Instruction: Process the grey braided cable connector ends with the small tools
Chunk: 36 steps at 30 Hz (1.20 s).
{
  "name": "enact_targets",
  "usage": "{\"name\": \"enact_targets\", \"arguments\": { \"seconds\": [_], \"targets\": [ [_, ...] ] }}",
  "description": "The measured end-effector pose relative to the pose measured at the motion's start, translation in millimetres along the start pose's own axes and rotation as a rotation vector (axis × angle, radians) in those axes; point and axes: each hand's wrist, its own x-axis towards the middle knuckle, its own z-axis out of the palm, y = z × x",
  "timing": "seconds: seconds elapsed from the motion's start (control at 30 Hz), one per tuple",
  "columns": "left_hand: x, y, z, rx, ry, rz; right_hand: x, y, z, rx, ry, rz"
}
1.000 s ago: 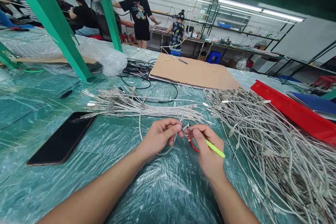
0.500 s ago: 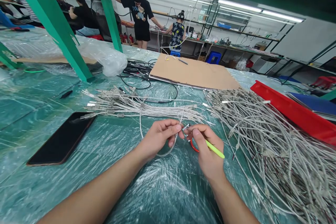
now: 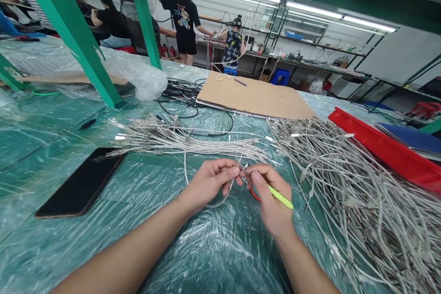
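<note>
My left hand point(image 3: 215, 180) pinches a thin clear-white cable point(image 3: 186, 165) near its end, and the cable loops down below the fingers. Close beside it, fingertips nearly touching, my right hand point(image 3: 270, 190) is closed round a tool with a yellow-green handle point(image 3: 281, 198); a red-orange loop shows under the fingers. The small parts between the fingertips are too tiny to make out. Just beyond my hands lies a bundle of whitish cables point(image 3: 206, 143). A large tangled heap of similar cables point(image 3: 365, 193) spreads on the right.
A black phone point(image 3: 81, 183) lies at the left. Behind the bundle are black cables point(image 3: 182, 92) and a cardboard sheet point(image 3: 255, 94). A red tray point(image 3: 382, 149) borders the heap. Green posts point(image 3: 74, 36) rise at the left. Several people are at benches beyond.
My hands have shifted very slightly, with the fingertips a little closer together. In the background, the standing person's left arm has risen.
</note>
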Motion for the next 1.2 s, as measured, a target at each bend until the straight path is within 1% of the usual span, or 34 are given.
{"name": "enact_targets", "arguments": {
  "seconds": [0.1,0.17,0.4,0.53,0.6,0.67,0.77,0.8,0.83,0.93,1.0,1.03,1.13,1.2],
  "targets": [
    [1,0,0.7,0.011,0.035,0.009,-1,0,0,-0.014,-0.076,-0.026],
    [1,-1,1.0,0.010,0.055,0.017,-1,0,0,-0.029,-0.099,-0.033],
    [-1,-1,2.3,0.044,0.084,0.014,0,0,1,-0.056,0.021,-0.004],
    [0,-4,2.4,0.070,0.085,0.016,0,0,1,-0.033,0.050,0.007],
    [0,-5,2.7,0.071,0.083,0.011,-1,-2,1,0.008,0.019,0.001],
    [1,-5,2.7,0.056,0.084,0.012,-2,-3,1,0.060,-0.042,-0.006],
    [2,-6,1.5,0.034,0.113,0.025,-3,-2,1,0.101,-0.110,-0.005],
    [2,-7,0.8,0.034,0.129,0.025,-3,-1,1,0.105,-0.098,-0.010],
    [3,-8,0.2,0.038,0.147,0.024,-3,1,1,0.104,-0.056,-0.020],
    [3,-11,-0.6,0.058,0.201,0.021,1,5,-1,0.061,0.168,-0.059],
    [3,-12,0.7,0.080,0.234,0.027,5,8,-3,0.006,0.252,-0.002],
    [2,-12,1.8,0.092,0.246,0.035,6,10,-4,-0.019,0.255,0.056],
    [0,-11,5.8,0.127,0.254,0.070,10,15,-4,-0.085,0.185,0.232],
    [-2,-11,7.8,0.151,0.247,0.088,10,19,-1,-0.100,0.116,0.300]
  ]
}}
